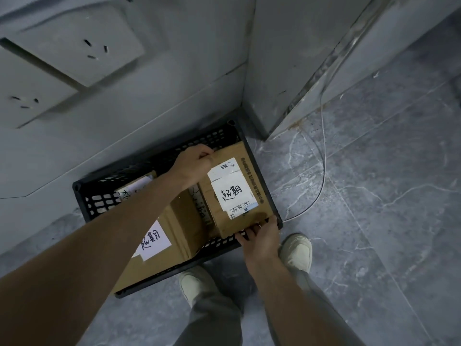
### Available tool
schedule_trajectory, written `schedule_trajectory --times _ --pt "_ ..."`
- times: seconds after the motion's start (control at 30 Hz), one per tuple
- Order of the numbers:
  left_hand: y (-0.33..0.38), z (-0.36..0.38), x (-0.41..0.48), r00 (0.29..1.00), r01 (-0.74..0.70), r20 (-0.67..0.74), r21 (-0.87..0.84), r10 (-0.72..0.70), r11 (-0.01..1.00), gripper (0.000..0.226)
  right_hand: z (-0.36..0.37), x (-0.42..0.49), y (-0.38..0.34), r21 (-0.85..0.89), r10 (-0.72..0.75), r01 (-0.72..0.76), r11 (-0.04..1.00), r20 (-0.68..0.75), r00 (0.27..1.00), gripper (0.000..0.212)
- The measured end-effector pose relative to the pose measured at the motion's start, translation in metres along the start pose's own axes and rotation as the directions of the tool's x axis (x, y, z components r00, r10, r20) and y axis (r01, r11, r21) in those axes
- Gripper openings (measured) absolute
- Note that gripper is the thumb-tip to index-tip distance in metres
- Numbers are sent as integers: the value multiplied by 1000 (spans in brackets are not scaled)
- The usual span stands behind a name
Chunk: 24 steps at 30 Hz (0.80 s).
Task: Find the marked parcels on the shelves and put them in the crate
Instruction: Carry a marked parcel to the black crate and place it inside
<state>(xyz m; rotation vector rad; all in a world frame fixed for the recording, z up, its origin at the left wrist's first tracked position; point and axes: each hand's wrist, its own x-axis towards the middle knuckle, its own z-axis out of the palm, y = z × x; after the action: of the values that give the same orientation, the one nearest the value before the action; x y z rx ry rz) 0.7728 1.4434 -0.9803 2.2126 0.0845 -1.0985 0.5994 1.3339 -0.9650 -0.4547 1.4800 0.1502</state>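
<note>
Left hand's curled fingers grip the white-labelled brown cardboard parcel's far edge, right hand's its near edge (stiff, probably light), over black plastic lattice crate.

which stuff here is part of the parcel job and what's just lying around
Job: black crate; labelled parcel gripped by left hand and right hand; second labelled parcel in the crate.
Lying about: thin cable on the floor; wall sockets.

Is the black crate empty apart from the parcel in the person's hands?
No: another labelled cardboard parcel lies in the crate beside the held parcel.
</note>
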Motion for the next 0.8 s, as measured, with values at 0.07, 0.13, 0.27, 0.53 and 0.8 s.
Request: schedule_trajectory --times 0.07,0.13,0.27,0.53,0.8 --pt "0 2 -3 1000 5 3 -9 -5 1000 40 0 0 1 -6 3 -4 1000 -6 1000 50" --pt "3 5 -4 1000 4 11 12 -4 1000 42 2 2 0 -33 3 -3 999 -4 1000 48" --pt "17 9 -14 1000 -22 -12 92 23 996 50 6 -1 -8 -183 -19 14 983 -25 1000 45" --pt "42 -8 -54 991 -123 -20 226 130 966 59 26 -39 -27 -506 -155 98 857 -72 985 43" --pt "88 -64 -144 925 -252 -198 315 323 915 58 62 -130 -57 -746 -358 345 570 153 921 53"
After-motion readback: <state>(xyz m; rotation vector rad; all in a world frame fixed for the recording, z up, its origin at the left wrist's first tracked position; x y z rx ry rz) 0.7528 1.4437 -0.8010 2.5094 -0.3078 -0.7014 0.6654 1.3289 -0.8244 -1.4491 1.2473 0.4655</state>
